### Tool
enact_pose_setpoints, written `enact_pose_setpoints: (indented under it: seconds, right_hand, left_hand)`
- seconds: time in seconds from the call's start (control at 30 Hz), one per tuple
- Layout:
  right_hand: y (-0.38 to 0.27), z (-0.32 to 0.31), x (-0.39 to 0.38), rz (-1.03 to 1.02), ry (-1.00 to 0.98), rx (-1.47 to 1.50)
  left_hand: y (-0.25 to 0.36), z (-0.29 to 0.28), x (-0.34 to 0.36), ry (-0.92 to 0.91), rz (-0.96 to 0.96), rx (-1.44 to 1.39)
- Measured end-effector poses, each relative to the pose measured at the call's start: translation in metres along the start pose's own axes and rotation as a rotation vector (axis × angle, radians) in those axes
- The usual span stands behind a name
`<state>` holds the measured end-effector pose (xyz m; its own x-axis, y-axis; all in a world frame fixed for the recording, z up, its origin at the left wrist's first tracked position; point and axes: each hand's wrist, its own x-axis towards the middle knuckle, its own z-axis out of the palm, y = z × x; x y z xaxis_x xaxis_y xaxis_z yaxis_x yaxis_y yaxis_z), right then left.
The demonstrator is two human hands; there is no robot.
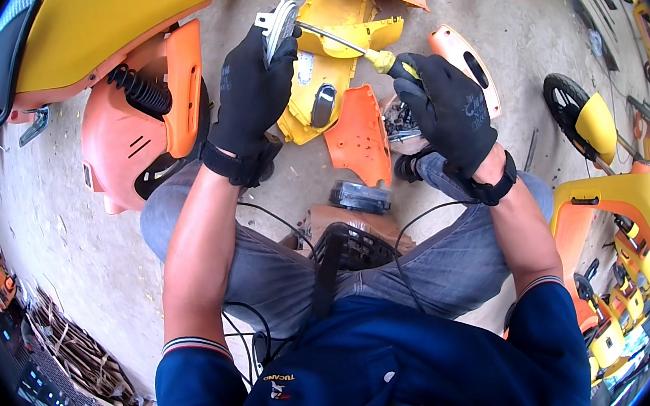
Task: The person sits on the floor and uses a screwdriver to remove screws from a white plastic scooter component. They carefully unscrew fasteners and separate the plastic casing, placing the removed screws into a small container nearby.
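Note:
My left hand (250,92), in a black glove, grips a curved part with a white tabbed bracket (273,24) and a grey face; its exact kind I cannot make out. The part is held up and tilted, above yellow plastic panels (348,6) on the floor. My right hand (451,110), also gloved in black, is wrapped round the yellow handle of a screwdriver (380,60). The screwdriver's metal shaft points left and reaches the edge of the held part. Its tip is hard to see there, so I cannot tell whether it touches.
At the left stands a yellow and orange scooter body (113,35) with a black spring (140,89). An orange panel (359,137) and a container of small dark pieces (401,120) lie ahead. Nearer is a clear lamp-like block (360,197). A wheel with yellow fender (581,116) is at right.

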<state>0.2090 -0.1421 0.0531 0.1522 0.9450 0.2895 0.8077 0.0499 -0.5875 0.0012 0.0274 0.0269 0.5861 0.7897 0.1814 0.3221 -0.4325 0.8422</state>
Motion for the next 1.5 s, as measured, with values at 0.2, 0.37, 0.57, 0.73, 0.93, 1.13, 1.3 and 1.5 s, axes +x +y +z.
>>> enact_pose_setpoints:
  seconds: [0.2,0.37,0.57,0.73,0.93,1.13,1.3,1.5]
  right_hand:
    - [0.019,-0.019,-0.012,0.313,-0.418,0.917]
    - [0.016,-0.027,0.0,0.814,-0.505,1.026]
    - [-0.005,-0.005,0.004,0.322,-0.12,0.444]
    - [-0.009,-0.005,-0.003,0.089,-0.015,-0.076]
    - [-0.01,-0.001,-0.006,0.097,-0.033,-0.177]
    - [0.01,-0.005,-0.014,-0.052,-0.175,0.374]
    - [0.016,-0.022,-0.014,0.082,-0.338,0.679]
    - [-0.004,-0.023,0.006,0.547,-0.284,0.741]
  left_hand:
    - [0.008,-0.004,-0.006,-0.002,0.084,0.012]
    - [0.005,-0.003,0.002,0.038,0.168,0.064]
    - [-0.003,-0.003,0.001,0.036,0.001,0.0]
    - [-0.003,-0.001,0.0,0.017,0.015,0.032]
    - [-0.007,-0.001,-0.002,-0.026,0.036,0.104]
    - [0.002,-0.002,-0.004,-0.035,0.088,0.041]
    - [0.009,-0.003,-0.004,-0.039,0.082,0.037]
    - [-0.003,-0.006,0.002,-0.128,-0.183,-0.226]
